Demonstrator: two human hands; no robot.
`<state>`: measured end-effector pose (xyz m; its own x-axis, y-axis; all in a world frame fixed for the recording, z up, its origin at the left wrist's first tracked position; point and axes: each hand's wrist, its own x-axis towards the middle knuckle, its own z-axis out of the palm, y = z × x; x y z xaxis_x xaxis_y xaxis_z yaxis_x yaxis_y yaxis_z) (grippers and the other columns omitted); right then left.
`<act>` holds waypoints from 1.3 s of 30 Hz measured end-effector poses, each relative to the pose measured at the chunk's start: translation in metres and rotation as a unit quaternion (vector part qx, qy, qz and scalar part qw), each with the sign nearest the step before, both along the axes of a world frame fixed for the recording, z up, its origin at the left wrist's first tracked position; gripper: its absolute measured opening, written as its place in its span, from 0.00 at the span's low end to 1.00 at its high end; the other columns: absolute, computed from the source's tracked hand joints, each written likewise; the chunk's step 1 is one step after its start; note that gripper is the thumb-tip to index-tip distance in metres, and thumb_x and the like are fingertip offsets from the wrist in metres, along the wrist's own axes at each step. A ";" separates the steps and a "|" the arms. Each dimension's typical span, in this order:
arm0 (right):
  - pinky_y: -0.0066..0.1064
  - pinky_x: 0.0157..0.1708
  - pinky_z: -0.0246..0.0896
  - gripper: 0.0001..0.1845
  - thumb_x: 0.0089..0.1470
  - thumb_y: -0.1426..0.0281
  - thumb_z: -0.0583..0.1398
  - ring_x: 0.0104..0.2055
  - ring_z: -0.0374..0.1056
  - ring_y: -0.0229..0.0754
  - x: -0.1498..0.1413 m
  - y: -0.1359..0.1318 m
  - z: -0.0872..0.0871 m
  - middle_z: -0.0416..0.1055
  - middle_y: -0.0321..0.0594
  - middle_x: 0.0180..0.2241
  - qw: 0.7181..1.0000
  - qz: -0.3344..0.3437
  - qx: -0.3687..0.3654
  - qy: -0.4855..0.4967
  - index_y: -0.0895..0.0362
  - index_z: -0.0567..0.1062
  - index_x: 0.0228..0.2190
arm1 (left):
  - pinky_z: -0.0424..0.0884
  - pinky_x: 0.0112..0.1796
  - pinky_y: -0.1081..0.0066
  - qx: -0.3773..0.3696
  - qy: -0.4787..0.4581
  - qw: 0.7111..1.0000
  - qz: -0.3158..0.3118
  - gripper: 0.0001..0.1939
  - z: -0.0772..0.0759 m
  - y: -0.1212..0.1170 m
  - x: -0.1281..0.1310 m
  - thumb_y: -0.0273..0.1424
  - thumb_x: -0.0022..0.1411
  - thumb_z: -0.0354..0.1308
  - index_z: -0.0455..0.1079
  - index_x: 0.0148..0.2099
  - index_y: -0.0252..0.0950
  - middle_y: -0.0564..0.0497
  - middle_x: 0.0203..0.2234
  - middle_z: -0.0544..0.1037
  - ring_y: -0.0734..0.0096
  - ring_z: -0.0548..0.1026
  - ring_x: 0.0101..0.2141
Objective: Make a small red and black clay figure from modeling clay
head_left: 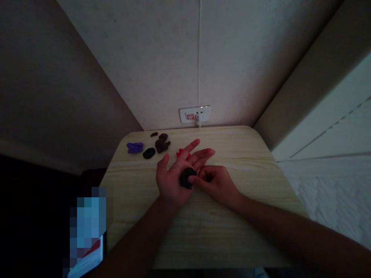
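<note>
My left hand (176, 179) is held palm up above the table, its fingers stretched out and spread. On its palm lies a flat, roundish piece of black modelling clay (185, 178). My right hand (217, 181) pinches the right edge of this clay, thumb on top and the other fingers curled. Behind the left fingers a red piece of clay (179, 153) shows in part. Farther left on the table are a black clay disc (148, 153), a dark brown clay figure or lump (162, 145), a small brown strip (154, 134) and a purple clay lump (135, 147).
The light wooden table (246, 154) has rounded far corners and stands against the wall. Just above its far edge is a wall socket (194, 114) with a white plug and cable. At the lower left a bright, pixelated screen (88, 224) shows beside the table.
</note>
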<state>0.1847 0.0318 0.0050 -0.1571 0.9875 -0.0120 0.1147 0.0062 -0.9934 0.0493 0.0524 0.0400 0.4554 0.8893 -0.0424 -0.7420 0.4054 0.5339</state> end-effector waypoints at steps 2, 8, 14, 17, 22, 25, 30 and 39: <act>0.27 0.19 0.44 0.28 0.51 0.52 0.69 0.19 0.51 0.31 0.001 0.001 -0.001 0.62 0.31 0.15 1.000 0.004 -0.012 -0.001 0.57 0.69 0.15 | 0.53 0.64 0.47 0.010 0.012 1.000 -0.013 0.42 0.000 -0.001 0.000 0.54 0.62 0.48 0.61 0.67 0.28 0.33 0.49 0.80 0.39 0.67 0.63; 0.24 0.13 0.45 0.27 0.50 0.49 0.69 0.14 0.56 0.30 0.004 0.005 0.004 0.66 0.33 0.14 0.994 0.054 -0.093 0.004 0.59 0.74 0.19 | 0.56 0.61 0.43 0.046 0.021 0.998 -0.030 0.42 0.003 -0.003 0.001 0.53 0.60 0.51 0.62 0.67 0.28 0.33 0.47 0.81 0.35 0.67 0.63; 0.21 0.10 0.55 0.30 0.53 0.49 0.68 0.14 0.61 0.32 0.005 0.008 0.011 0.68 0.28 0.16 0.989 0.105 -0.107 0.020 0.58 0.77 0.48 | 0.56 0.62 0.42 0.020 0.003 0.999 -0.036 0.44 0.006 -0.005 0.004 0.53 0.59 0.53 0.61 0.67 0.28 0.32 0.50 0.80 0.34 0.63 0.66; 0.20 0.11 0.57 0.34 0.54 0.51 0.68 0.15 0.63 0.33 0.004 0.007 0.009 0.67 0.28 0.17 0.988 0.106 -0.107 0.028 0.56 0.74 0.55 | 0.56 0.62 0.43 0.008 -0.010 0.999 -0.048 0.44 0.004 -0.004 0.005 0.53 0.59 0.52 0.61 0.67 0.27 0.32 0.49 0.80 0.33 0.64 0.65; 0.20 0.12 0.59 0.37 0.56 0.51 0.67 0.15 0.63 0.33 0.001 0.004 0.007 0.69 0.28 0.17 0.984 0.113 -0.123 0.064 0.55 0.69 0.60 | 0.57 0.62 0.45 -0.001 -0.026 0.998 -0.057 0.42 0.001 -0.002 0.004 0.54 0.60 0.52 0.62 0.66 0.28 0.36 0.42 0.82 0.35 0.71 0.60; 0.22 0.12 0.62 0.34 0.56 0.50 0.65 0.14 0.64 0.34 -0.002 0.002 0.006 0.69 0.29 0.17 0.980 0.115 -0.134 0.092 0.58 0.71 0.57 | 0.59 0.61 0.45 -0.009 -0.029 0.998 -0.056 0.42 -0.001 -0.002 0.005 0.54 0.59 0.53 0.63 0.66 0.29 0.38 0.42 0.82 0.35 0.73 0.58; 0.22 0.11 0.61 0.34 0.51 0.49 0.68 0.13 0.64 0.35 -0.005 0.003 0.004 0.69 0.29 0.16 0.978 0.090 -0.148 0.117 0.59 0.73 0.51 | 0.63 0.58 0.47 -0.007 -0.028 0.998 -0.050 0.41 -0.002 -0.002 0.007 0.53 0.60 0.52 0.65 0.65 0.30 0.39 0.40 0.82 0.36 0.75 0.56; 0.23 0.11 0.60 0.30 0.50 0.50 0.69 0.13 0.63 0.34 -0.007 0.004 0.006 0.69 0.29 0.16 0.976 0.092 -0.148 0.134 0.58 0.75 0.46 | 0.64 0.57 0.47 0.030 -0.003 0.999 -0.039 0.39 0.000 -0.005 0.009 0.53 0.62 0.50 0.66 0.65 0.32 0.39 0.40 0.83 0.38 0.73 0.58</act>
